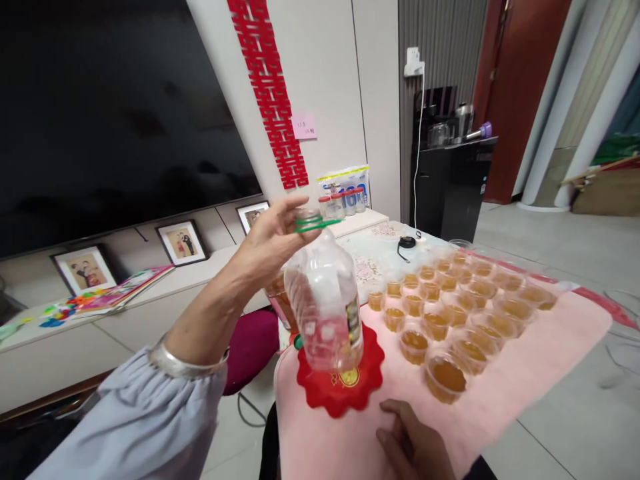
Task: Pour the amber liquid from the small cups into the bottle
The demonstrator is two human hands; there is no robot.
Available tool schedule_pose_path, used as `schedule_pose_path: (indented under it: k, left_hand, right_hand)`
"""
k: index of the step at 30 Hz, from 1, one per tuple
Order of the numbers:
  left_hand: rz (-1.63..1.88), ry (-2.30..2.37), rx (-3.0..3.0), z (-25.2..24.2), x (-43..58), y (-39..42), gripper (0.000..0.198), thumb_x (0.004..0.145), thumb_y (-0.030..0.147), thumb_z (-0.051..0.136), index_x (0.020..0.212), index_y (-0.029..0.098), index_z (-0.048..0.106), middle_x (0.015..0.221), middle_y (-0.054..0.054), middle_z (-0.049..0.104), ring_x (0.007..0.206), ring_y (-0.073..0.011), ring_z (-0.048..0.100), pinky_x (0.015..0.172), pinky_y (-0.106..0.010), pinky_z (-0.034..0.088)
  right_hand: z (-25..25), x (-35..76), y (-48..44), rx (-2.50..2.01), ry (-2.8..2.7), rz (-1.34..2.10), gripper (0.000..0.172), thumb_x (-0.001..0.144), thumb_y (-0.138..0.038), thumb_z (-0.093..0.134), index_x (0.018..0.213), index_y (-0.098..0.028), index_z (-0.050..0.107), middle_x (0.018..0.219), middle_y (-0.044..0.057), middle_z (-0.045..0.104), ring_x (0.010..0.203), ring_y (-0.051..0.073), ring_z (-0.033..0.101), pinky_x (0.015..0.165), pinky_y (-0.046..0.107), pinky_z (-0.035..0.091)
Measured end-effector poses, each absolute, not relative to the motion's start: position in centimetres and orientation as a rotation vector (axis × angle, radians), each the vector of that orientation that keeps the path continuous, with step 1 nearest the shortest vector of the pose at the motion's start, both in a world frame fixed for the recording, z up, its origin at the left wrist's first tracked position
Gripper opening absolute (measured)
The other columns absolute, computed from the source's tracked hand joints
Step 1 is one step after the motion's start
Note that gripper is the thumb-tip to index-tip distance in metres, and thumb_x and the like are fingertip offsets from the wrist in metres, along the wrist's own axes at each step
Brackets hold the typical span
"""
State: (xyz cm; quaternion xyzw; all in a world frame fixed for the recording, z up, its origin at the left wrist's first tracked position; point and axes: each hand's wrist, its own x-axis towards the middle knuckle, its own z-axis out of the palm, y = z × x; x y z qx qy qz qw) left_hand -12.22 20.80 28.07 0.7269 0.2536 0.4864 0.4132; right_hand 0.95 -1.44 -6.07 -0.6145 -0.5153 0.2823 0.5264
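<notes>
My left hand is raised and closed around the neck of an empty clear plastic bottle with a green ring at its mouth. The bottle hangs just above a red scalloped mat on the pink cloth. My right hand rests on the cloth at the near edge, its fingers curled with nothing visible in them. Several small clear cups of amber liquid stand in rows to the right of the bottle.
A second container of amber liquid stands behind the bottle. A low white shelf holds framed photos and booklets under a large dark screen. A magenta stool is beside the table. A black cabinet stands at the back.
</notes>
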Motion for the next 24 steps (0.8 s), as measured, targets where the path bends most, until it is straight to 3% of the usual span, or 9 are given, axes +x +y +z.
schedule_pose_path:
  k: [7,11,15,17,20,24]
  left_hand:
    - [1.048,0.601,1.480,24.3,-15.8,19.5,0.081,0.058,0.025,0.101,0.129,0.016,0.063,0.115,-0.010,0.078,0.098,-0.0178,0.077,0.086,-0.025,0.059]
    - [1.058,0.495,1.431,23.9,-16.2,19.5,0.076,0.061,0.028,0.101,0.127,0.015,0.066,0.115,-0.012,0.079,0.100,-0.0205,0.077,0.090,-0.030,0.060]
    - [1.054,0.416,1.443,24.3,-15.6,19.6,0.070,0.063,0.029,0.099,0.125,0.016,0.070,0.115,-0.011,0.080,0.104,-0.0214,0.077,0.100,-0.034,0.058]
    - [1.024,0.360,1.452,24.1,-15.3,19.8,0.067,0.066,0.029,0.098,0.125,0.017,0.071,0.116,-0.011,0.080,0.107,-0.0213,0.076,0.102,-0.033,0.058]
    - [0.946,0.278,1.497,23.2,-15.1,20.4,0.061,0.074,0.033,0.093,0.129,0.019,0.071,0.120,-0.011,0.079,0.113,-0.0220,0.076,0.099,-0.031,0.058]
    - [0.853,0.216,1.526,21.3,-15.5,21.2,0.055,0.080,0.036,0.089,0.131,0.025,0.071,0.128,-0.010,0.077,0.121,-0.0229,0.073,0.104,-0.030,0.057]
  right_hand:
    - [-4.9,0.1,-2.1,-1.379,-1.253,0.523,0.045,0.118,-0.064,0.044,0.123,-0.023,0.059,0.071,-0.006,0.048,0.055,0.013,0.049,0.054,0.024,0.037]
    - [-1.8,1.0,-1.8,-1.283,-1.341,0.347,0.024,0.119,-0.048,0.052,0.136,-0.031,0.054,0.091,-0.004,0.056,0.067,0.012,0.055,0.062,0.019,0.048]
    - [1.3,2.0,0.0,-1.266,-1.447,0.136,0.055,0.115,-0.049,0.059,0.163,-0.035,0.035,0.136,0.005,0.056,0.103,0.018,0.066,0.086,0.022,0.061]
    - [2.2,1.9,1.2,-1.321,-1.430,0.147,0.070,0.112,-0.057,0.061,0.168,-0.035,0.025,0.154,0.007,0.045,0.126,0.027,0.060,0.100,0.036,0.062]
    - [2.9,1.2,2.9,-1.358,-1.367,0.333,0.089,0.104,-0.063,0.065,0.170,-0.027,0.017,0.166,0.012,0.028,0.148,0.038,0.038,0.116,0.063,0.047]
    - [4.1,0.2,4.3,-1.311,-1.228,0.643,0.113,0.087,-0.063,0.075,0.170,-0.016,0.014,0.168,0.017,0.019,0.156,0.036,0.020,0.128,0.065,0.024]
